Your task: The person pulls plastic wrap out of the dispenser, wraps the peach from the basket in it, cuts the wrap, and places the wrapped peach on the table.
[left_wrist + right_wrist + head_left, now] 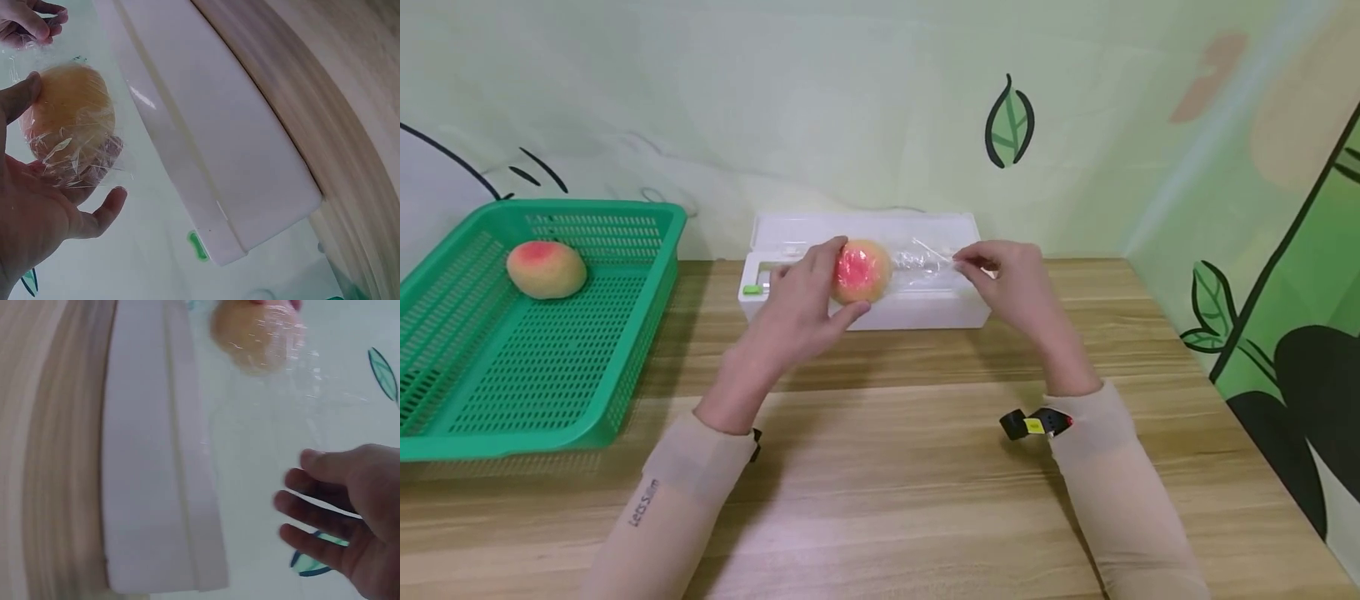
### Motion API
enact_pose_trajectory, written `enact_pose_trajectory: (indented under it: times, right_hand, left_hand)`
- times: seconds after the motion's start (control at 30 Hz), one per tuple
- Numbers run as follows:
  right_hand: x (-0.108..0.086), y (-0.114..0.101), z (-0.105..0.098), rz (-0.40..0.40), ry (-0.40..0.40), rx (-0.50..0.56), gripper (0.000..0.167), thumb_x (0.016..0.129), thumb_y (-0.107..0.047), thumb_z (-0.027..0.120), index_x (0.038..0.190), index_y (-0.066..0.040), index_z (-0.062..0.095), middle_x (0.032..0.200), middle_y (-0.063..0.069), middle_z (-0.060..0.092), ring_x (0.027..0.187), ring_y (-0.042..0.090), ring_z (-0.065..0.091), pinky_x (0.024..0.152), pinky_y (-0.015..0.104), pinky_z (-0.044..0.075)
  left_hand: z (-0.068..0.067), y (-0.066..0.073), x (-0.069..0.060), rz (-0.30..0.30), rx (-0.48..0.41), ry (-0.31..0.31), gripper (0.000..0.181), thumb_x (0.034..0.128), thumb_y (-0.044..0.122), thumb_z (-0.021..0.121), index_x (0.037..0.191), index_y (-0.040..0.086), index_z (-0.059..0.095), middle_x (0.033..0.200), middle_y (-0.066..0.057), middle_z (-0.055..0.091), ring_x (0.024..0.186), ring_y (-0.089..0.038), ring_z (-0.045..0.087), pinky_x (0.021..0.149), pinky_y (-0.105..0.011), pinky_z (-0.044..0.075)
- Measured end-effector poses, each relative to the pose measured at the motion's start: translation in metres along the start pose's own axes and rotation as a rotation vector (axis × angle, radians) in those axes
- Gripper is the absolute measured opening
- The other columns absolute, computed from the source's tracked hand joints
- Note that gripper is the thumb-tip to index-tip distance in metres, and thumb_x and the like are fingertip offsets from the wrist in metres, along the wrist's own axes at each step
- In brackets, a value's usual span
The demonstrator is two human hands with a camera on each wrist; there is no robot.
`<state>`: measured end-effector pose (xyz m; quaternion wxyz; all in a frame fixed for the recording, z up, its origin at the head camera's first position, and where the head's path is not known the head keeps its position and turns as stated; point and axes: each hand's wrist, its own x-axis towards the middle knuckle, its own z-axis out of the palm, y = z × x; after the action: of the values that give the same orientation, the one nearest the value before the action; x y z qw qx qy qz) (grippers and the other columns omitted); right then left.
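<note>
My left hand [805, 304] grips a peach [862, 271] between thumb and fingers, above a long white cling film dispenser [917, 315]. Clear cling film [65, 156] is wrapped around the fruit, wrinkled and shiny in the left wrist view. From the peach a loose stretch of the film [920, 258] runs to the right. Its far end is pinched between the thumb and forefinger of my right hand [1015, 279]. In the right wrist view the other fingers of the right hand [340, 512] are spread apart. The dispenser's lid [865, 225] stands raised at the back.
A green plastic basket [625, 379] stands on the left, with another peach [547, 270] inside. The wooden table [895, 467] extends in front of the dispenser. A printed wall covering [820, 100] rises directly behind. At the dispenser's left end is a small green tab [752, 290].
</note>
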<state>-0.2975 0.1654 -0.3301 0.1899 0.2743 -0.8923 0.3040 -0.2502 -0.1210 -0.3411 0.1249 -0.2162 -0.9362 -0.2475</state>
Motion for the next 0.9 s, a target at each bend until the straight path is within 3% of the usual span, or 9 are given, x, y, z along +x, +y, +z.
enact_pose_trajectory:
  times: [0.2,0.3,0.37,0.43,0.57,0.67,0.77,0.9]
  right_hand:
    - [-0.005,-0.006,-0.022,0.062,-0.376,-0.009,0.025,0.093,-0.002,0.074,0.118,0.000,0.072,0.111,0.013,0.073,0.104,0.030,0.067,0.096,0.051,0.052]
    - [-0.008,-0.013,-0.031,0.076,-0.475,-0.053,0.042,0.093,-0.003,0.074,0.133,0.001,0.063,0.128,0.017,0.066,0.120,0.035,0.059,0.105,0.053,0.044]
    - [-0.010,-0.023,-0.032,0.061,-0.439,-0.095,0.051,0.092,-0.006,0.076,0.139,0.001,0.058,0.137,0.018,0.060,0.128,0.036,0.053,0.109,0.052,0.041]
    - [-0.012,-0.037,-0.027,-0.020,-0.331,-0.125,0.057,0.089,-0.007,0.080,0.140,0.002,0.056,0.140,0.020,0.056,0.132,0.038,0.049,0.111,0.050,0.039]
    - [-0.016,-0.073,-0.006,-0.289,-0.167,-0.220,0.060,0.081,0.003,0.082,0.136,0.004,0.057,0.140,0.021,0.054,0.132,0.037,0.048,0.114,0.047,0.037]
    - [-0.025,-0.098,0.006,-0.436,-0.156,-0.320,0.063,0.076,0.012,0.075,0.137,0.004,0.057,0.143,0.020,0.053,0.132,0.036,0.048,0.117,0.050,0.032]
    - [-0.032,-0.113,0.011,-0.471,-0.131,-0.341,0.060,0.077,0.014,0.068,0.135,0.007,0.057,0.141,0.022,0.054,0.131,0.036,0.050,0.118,0.048,0.031]
    - [-0.032,-0.119,0.027,-0.412,-0.085,-0.214,0.056,0.081,0.016,0.066,0.136,0.011,0.055,0.138,0.024,0.054,0.130,0.036,0.052,0.111,0.038,0.041]
  left_hand:
    - [0.003,-0.001,-0.001,0.023,0.041,-0.034,0.085,0.0934,0.037,0.076,0.155,0.000,0.032,0.148,-0.019,0.048,0.134,-0.034,0.048,0.103,-0.061,0.033]
    - [0.004,-0.001,-0.001,0.036,0.047,-0.035,0.085,0.0928,0.037,0.077,0.155,0.001,0.032,0.148,-0.018,0.048,0.132,-0.035,0.050,0.102,-0.060,0.033]
    - [0.004,-0.001,-0.001,0.042,0.049,-0.038,0.085,0.0928,0.037,0.077,0.155,0.002,0.031,0.148,-0.018,0.047,0.131,-0.036,0.050,0.102,-0.061,0.033]
    - [0.005,-0.001,-0.001,0.038,0.040,-0.036,0.087,0.0931,0.037,0.076,0.157,0.002,0.029,0.149,-0.017,0.047,0.131,-0.037,0.050,0.104,-0.062,0.033]
    - [0.008,-0.001,0.000,0.020,0.000,-0.007,0.087,0.0929,0.035,0.077,0.155,0.001,0.027,0.135,-0.016,0.058,0.123,-0.035,0.057,0.104,-0.062,0.033]
    - [0.009,-0.001,0.001,0.019,-0.026,0.011,0.083,0.0929,0.034,0.078,0.151,0.000,0.030,0.127,-0.015,0.063,0.116,-0.034,0.061,0.102,-0.063,0.035]
    - [0.010,-0.001,0.002,0.022,-0.032,0.011,0.077,0.0938,0.034,0.077,0.148,-0.001,0.034,0.129,-0.015,0.062,0.116,-0.033,0.060,0.099,-0.062,0.035]
    - [0.010,-0.003,0.003,0.015,-0.041,0.004,0.075,0.0952,0.034,0.075,0.149,-0.001,0.036,0.129,-0.015,0.061,0.118,-0.033,0.058,0.099,-0.062,0.034]
